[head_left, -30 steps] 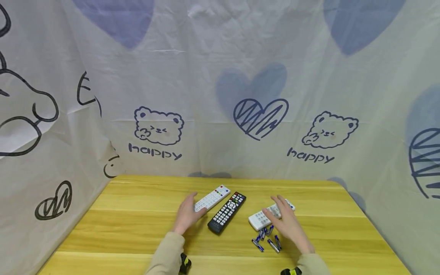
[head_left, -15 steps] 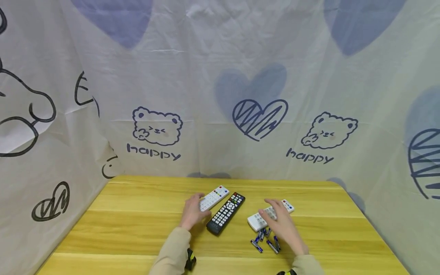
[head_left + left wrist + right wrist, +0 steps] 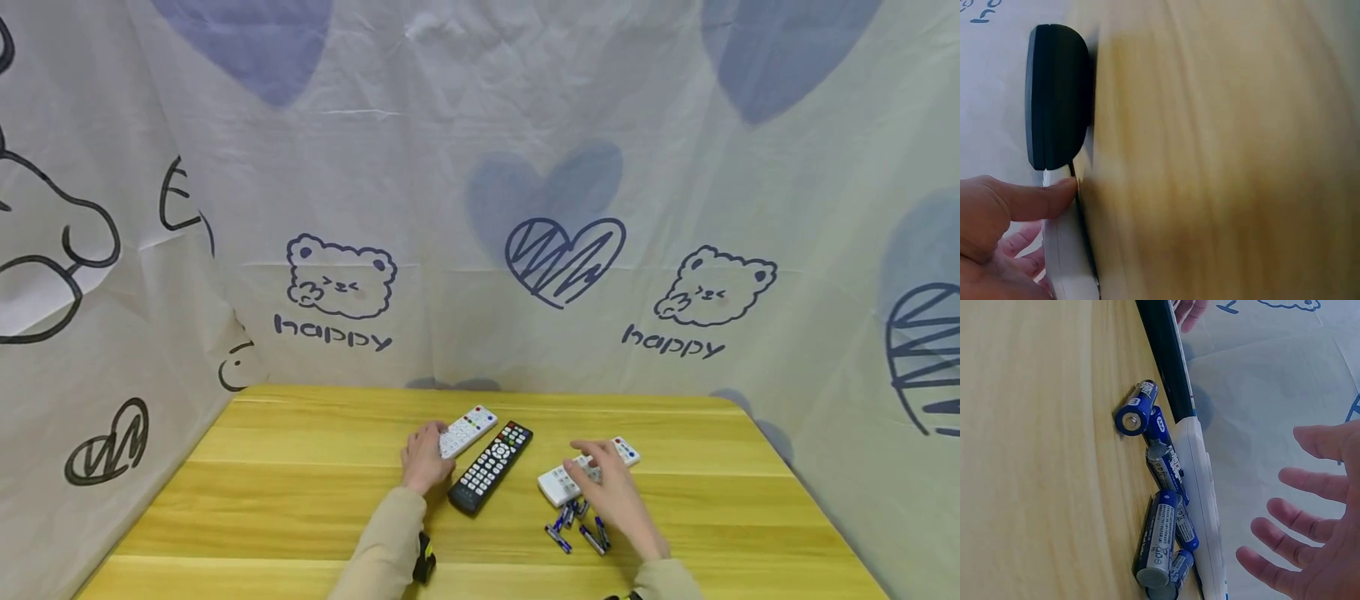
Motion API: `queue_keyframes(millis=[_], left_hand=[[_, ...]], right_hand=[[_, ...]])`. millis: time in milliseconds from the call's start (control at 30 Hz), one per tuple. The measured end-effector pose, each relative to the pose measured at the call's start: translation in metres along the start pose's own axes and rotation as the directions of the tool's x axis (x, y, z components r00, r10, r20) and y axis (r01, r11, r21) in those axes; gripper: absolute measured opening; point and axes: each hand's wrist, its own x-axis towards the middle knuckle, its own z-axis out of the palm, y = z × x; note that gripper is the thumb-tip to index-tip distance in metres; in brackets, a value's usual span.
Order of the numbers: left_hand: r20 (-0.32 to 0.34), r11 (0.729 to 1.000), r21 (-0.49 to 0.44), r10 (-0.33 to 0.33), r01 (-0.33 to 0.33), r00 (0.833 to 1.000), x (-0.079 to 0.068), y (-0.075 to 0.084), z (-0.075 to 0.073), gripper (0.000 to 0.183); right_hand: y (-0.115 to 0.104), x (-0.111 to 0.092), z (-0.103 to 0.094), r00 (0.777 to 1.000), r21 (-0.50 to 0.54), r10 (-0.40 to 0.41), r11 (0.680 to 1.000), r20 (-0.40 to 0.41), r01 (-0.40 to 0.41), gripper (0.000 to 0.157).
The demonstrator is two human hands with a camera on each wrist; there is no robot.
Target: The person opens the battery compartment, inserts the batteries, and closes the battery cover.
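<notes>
My left hand [image 3: 425,462] grips the near end of a white remote control [image 3: 468,427] lying on the table at the left. In the left wrist view its thumb [image 3: 1041,199] presses one long side of that remote, and the other fingers reach round the far side, partly hidden. A black remote control [image 3: 491,468] lies just right of it. Farther right, my right hand [image 3: 617,504] hovers over a second white remote control [image 3: 557,485], its fingers spread and holding nothing. Several blue and silver batteries [image 3: 1161,534] lie in a loose group beside that remote's near edge.
All of this rests on a wooden table [image 3: 300,483]. A pale curtain [image 3: 450,208] printed with bears and hearts hangs behind the table's back edge and along both sides.
My left hand has moved right and closed on the near end of the left white remote. My right hand has shifted slightly left over the other white remote.
</notes>
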Motion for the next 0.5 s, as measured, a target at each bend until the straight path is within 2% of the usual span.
queue_keyframes(millis=[300,500], left_hand=[[-0.020,0.991,-0.123,-0.051,0.048,0.998,-0.006,-0.001,-0.006,0.065],[-0.001,0.980,-0.192,-0.046,0.045,0.999,-0.015,-0.001,-0.015,0.068]], right_hand=[[0.000,-0.001,0.003,1.000,0.019,-0.026,0.999,0.015,0.026,0.039],[0.000,-0.001,0.004,1.000,0.016,-0.019,1.000,0.025,0.018,0.039]])
